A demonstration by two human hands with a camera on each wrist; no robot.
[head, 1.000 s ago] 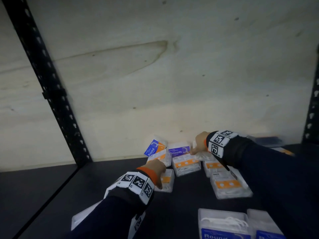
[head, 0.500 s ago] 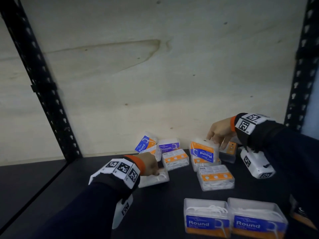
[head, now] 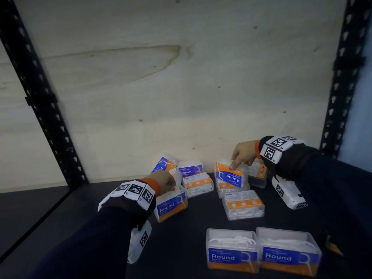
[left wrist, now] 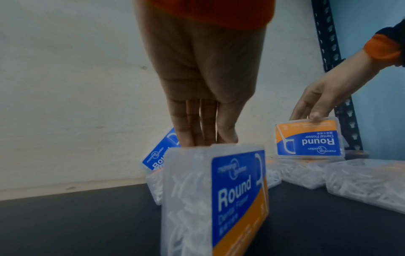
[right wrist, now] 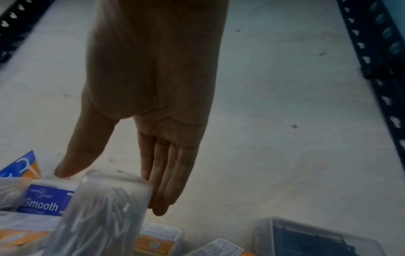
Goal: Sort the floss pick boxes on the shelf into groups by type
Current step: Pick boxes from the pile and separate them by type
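My left hand (head: 172,185) pinches the top edge of a clear "Round" floss pick box (head: 171,207) that stands upright on the black shelf (head: 80,218); the left wrist view shows the fingers (left wrist: 192,128) behind this box (left wrist: 236,199). My right hand (head: 236,165) pinches another "Round" box (head: 229,176), label upside down, tilted over flat boxes. In the right wrist view the thumb (right wrist: 72,166) and fingers (right wrist: 166,181) flank that box (right wrist: 103,213). A "Smooth" box (head: 190,169) and a leaning "Round" box (head: 163,164) stand by the back wall.
Two "Round" boxes (head: 231,256) (head: 287,258) stand side by side at the front right. Flat boxes with orange labels (head: 198,183) (head: 242,204) lie mid-shelf. A dark box (head: 257,176) sits behind my right hand. Black perforated posts (head: 46,109) (head: 340,77) frame the plywood back wall.
My left hand has tipped the box that lay flat up onto its edge, so its "Round" label now shows. My right hand still holds its box, lifted from the pile since a second ago.
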